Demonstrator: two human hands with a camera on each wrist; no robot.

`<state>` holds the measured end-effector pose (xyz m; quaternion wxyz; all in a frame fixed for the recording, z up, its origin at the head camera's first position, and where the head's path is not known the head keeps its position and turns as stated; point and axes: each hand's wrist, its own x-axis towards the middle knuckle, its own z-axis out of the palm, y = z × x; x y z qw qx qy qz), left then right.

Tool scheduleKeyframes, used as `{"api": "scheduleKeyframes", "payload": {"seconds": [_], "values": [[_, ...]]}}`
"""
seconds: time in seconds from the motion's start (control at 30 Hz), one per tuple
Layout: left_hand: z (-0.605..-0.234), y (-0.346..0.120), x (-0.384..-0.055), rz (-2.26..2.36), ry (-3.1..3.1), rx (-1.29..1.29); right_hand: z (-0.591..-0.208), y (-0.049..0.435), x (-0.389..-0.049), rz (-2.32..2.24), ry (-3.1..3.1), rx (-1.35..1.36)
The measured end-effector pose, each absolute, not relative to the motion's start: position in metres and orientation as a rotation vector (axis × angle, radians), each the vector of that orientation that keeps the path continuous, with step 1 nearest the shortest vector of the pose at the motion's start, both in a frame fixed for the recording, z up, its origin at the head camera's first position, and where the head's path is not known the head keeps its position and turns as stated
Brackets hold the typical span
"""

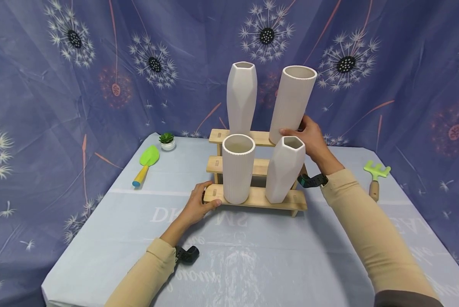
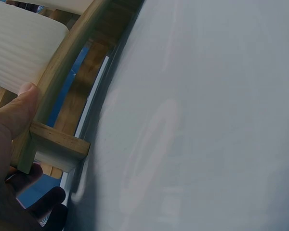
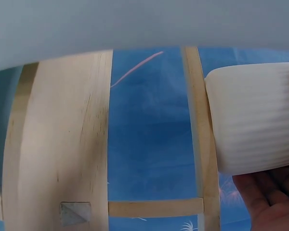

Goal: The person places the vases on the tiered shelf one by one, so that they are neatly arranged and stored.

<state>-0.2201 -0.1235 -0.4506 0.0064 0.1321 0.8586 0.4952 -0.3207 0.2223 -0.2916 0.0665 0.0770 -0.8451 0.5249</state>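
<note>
My right hand (image 1: 311, 137) grips the lower part of a tall ribbed white vase (image 1: 293, 98), thumb in front. That vase leans to the right at the top tier's right end; in the right wrist view, its base (image 3: 250, 120) meets the plank's edge. My left hand (image 1: 195, 205) holds the left end of the lowest tier of a three-tier wooden stand (image 1: 258, 198), thumb on top and fingers beneath. A faceted white vase (image 1: 242, 98) stands top left. On the lowest tier are another ribbed vase (image 1: 238, 170) and a tilted faceted vase (image 1: 284, 170).
A green hand trowel (image 1: 146, 164) and a small potted succulent (image 1: 167, 141) are on the table's left. At the right lies a green hand rake (image 1: 376, 177). Behind the pale tablecloth (image 1: 233, 256) hangs a blue dandelion-print curtain (image 1: 198, 51).
</note>
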Motion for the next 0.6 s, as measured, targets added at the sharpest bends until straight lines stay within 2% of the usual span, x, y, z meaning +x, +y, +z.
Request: {"api": "scheduleKeyframes", "payload": {"seconds": [0.6], "values": [[-0.4496, -0.1227, -0.2187, 1.540, 2.703, 0.400, -0.2912, 0.2180, -0.3294, 1.608, -2.564, 0.296]]}}
